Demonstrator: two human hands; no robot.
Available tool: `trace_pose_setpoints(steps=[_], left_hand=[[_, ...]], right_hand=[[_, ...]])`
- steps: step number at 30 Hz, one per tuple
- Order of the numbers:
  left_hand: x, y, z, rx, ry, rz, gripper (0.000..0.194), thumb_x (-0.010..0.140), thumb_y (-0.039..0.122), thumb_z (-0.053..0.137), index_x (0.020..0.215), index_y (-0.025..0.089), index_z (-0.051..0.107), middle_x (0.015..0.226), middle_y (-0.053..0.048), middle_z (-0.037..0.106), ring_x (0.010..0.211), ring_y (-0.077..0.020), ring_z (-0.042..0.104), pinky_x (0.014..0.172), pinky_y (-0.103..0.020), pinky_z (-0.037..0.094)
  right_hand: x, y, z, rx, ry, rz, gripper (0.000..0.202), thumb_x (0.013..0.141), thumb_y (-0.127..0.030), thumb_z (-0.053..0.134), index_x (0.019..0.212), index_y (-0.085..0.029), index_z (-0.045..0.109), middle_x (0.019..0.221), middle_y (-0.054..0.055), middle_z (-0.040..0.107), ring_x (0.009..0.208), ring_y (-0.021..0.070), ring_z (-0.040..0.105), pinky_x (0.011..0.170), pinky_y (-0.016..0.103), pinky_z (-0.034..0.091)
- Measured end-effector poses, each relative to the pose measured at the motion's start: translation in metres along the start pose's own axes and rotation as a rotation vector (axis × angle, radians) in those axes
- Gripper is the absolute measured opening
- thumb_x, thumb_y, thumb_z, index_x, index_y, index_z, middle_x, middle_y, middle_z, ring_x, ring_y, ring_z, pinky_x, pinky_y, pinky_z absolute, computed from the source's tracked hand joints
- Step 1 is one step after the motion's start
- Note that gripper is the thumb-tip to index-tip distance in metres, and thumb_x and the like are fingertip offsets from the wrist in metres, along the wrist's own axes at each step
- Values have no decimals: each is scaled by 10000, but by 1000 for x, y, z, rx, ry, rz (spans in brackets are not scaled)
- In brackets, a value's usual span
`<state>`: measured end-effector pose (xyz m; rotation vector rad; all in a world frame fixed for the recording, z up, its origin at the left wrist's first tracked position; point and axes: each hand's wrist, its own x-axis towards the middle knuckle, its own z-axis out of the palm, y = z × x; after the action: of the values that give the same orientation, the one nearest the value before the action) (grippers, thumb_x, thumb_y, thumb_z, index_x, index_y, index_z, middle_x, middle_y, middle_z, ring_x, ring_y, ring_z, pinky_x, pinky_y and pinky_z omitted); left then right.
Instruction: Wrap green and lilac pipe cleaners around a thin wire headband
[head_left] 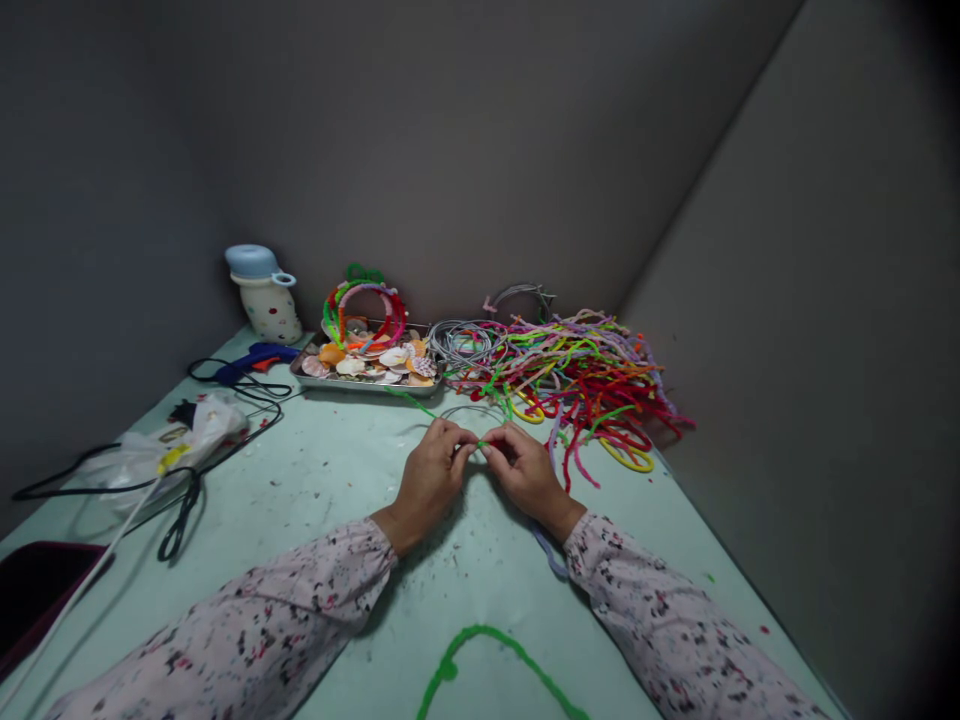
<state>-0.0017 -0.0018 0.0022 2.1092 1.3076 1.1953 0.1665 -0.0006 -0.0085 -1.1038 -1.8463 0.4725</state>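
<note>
Over the middle of the table, my left hand (433, 475) and my right hand (529, 475) meet fingertip to fingertip. Both pinch a thin green pipe cleaner (411, 400), whose loose end sticks out past the left fingers. A thin grey wire hoop (472, 408) arcs just behind the fingers; whether they grip it too is hidden. Nearer to me lies a bent green pipe cleaner (517, 648) with a small lump on its left side. A lilac pipe cleaner (551, 552) rests partly beneath my right wrist.
A metal tray (367, 386) holds shells and colourful wrapped hoops (390, 320). Beside it are coiled grey wire (461, 345) and a heap of pipe cleaners (592, 365). Leftward stand a bottle (266, 300), blue-handled tool (255, 358), plastic bag (210, 430) and black cable (176, 530). Walls close the back and right.
</note>
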Motion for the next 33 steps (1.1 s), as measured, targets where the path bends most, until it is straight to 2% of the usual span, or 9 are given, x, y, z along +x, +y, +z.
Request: trace_pose_setpoints(steps=[11,20,33], left_hand=[[0,-1,1,56,-86,-34,129,913,157,460,900,186,585,916,-31,535,845,-168,549,754,-295,450],[0,-3,2,28,-63,-45,128,921,217,481,936,198,607,937,-37,549,856,-171,561,766,-298,461],[-1,-3,2,123,-153,-40,142,922,169,421,890,184,559,906,-44,552,810,-180,556,728,-304,445]], right_hand=[[1,-3,-1,-49,-8,-56,56,868,-180,579,904,-196,619,811,16,586,760,162,552,686,279,424],[2,-3,-1,-40,6,-28,53,867,-180,581,904,-196,615,809,10,583,758,158,550,691,281,429],[1,-3,-1,-48,-41,-51,61,873,-186,572,904,-201,623,820,21,596,772,166,557,705,286,432]])
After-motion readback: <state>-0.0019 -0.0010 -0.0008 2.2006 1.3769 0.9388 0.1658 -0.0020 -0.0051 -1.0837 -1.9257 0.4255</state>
